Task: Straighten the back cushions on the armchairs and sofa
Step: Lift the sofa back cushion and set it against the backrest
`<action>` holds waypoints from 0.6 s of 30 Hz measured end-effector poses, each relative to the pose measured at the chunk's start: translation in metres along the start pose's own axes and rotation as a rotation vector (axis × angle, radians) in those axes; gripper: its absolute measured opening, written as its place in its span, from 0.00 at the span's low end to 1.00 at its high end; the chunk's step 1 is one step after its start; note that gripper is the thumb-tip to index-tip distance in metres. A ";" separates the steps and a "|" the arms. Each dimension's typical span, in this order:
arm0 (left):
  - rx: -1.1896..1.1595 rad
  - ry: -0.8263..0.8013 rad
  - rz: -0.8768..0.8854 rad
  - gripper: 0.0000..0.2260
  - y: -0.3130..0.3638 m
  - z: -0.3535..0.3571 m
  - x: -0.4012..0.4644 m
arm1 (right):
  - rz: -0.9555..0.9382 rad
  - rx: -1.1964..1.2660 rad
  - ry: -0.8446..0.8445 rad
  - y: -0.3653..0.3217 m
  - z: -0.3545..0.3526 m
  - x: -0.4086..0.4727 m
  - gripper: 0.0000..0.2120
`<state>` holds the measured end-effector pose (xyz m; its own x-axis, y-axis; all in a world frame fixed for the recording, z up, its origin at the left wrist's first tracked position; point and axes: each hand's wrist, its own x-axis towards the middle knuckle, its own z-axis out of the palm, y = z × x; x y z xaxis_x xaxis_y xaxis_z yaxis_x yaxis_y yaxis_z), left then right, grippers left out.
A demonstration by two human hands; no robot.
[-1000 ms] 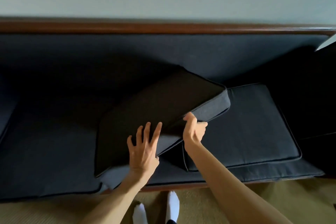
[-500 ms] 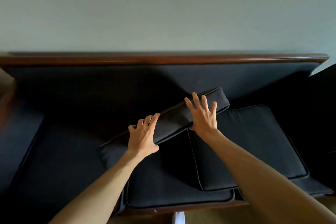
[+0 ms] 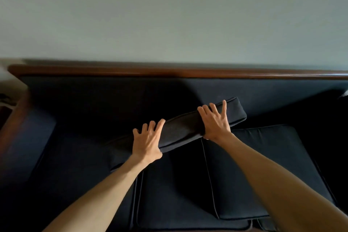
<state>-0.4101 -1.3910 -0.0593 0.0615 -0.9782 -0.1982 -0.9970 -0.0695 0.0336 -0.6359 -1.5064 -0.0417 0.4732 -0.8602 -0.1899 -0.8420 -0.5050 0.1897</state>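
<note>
Both hands on the cushion [image 3: 180,130], which stands tilted on edge over the seat cushions [image 3: 254,165], right end higher and near the sofa back [image 3: 113,96], left end lower and lost in shadow. Left hand [image 3: 147,142] laid over the upper edge, fingers [image 3: 150,126] spread and curled over the far side; right hand [image 3: 215,123] clasped round the edge further up, fingers splayed across the top, thumb apparently beneath. Neither grip fully closed: more a pressing hold than a pinch. Best done, by the look of it, by levelling first — lifting the low left end to match the right — then pushing evenly with both palms until flat against the back under the rail [image 3: 169,71], bottom edge seated in the crease. Risk of a skewed set if pushed from one end only. Hard to read: the cushion's left corner and bottom edge, dark on dark; thumbs hidden; the sofa's right end cut off; armchairs not in view.
</note>
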 end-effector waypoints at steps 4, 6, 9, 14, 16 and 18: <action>-0.033 0.002 0.031 0.50 -0.047 -0.025 0.013 | -0.055 0.027 0.015 -0.021 -0.030 0.029 0.46; -0.032 -0.015 0.038 0.51 -0.080 -0.037 0.015 | -0.073 0.043 0.008 -0.045 -0.044 0.041 0.45; -0.015 -0.043 0.046 0.53 -0.134 -0.047 0.012 | -0.093 0.069 -0.032 -0.090 -0.060 0.057 0.47; 0.019 -0.076 0.064 0.54 -0.237 -0.057 0.000 | -0.115 0.106 -0.040 -0.185 -0.084 0.084 0.47; 0.033 -0.093 0.062 0.54 -0.285 -0.058 -0.007 | -0.118 0.117 -0.049 -0.232 -0.093 0.098 0.46; 0.050 -0.096 0.073 0.53 -0.318 -0.055 -0.012 | -0.116 0.131 -0.054 -0.263 -0.095 0.104 0.45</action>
<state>-0.0908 -1.3674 -0.0136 -0.0136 -0.9570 -0.2896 -0.9999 0.0133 0.0032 -0.3408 -1.4699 -0.0193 0.5577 -0.7899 -0.2549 -0.8106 -0.5844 0.0375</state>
